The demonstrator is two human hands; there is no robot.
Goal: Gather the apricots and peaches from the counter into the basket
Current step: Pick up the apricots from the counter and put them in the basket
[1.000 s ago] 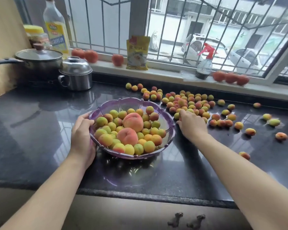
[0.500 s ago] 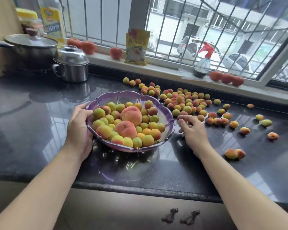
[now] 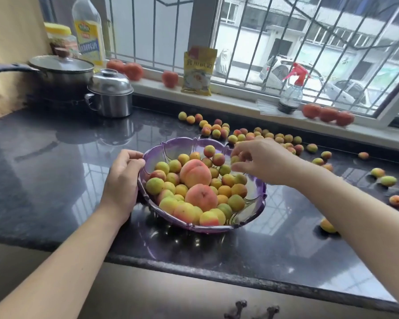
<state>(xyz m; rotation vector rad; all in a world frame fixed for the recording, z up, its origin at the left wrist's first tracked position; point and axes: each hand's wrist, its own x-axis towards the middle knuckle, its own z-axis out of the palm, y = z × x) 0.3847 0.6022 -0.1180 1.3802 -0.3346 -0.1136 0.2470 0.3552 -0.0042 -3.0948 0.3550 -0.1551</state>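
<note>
At frame center I see the purple basket (image 3: 168, 148) on the dark counter (image 3: 55, 157), my left hand (image 3: 122, 178) gripping its left rim, my right hand (image 3: 260, 161) above its upper-right edge, fingers curled around small apricots (image 3: 235, 159); more apricots lie scattered upper right.

Two bare forearms enter from the lower corners of the frame, no sleeve showing on either as far as the picture's edge; the left hand (image 3: 122, 180) wears no ring, watch or glove; the right hand (image 3: 263, 161), right of centre, is likewise unadorned.
</note>
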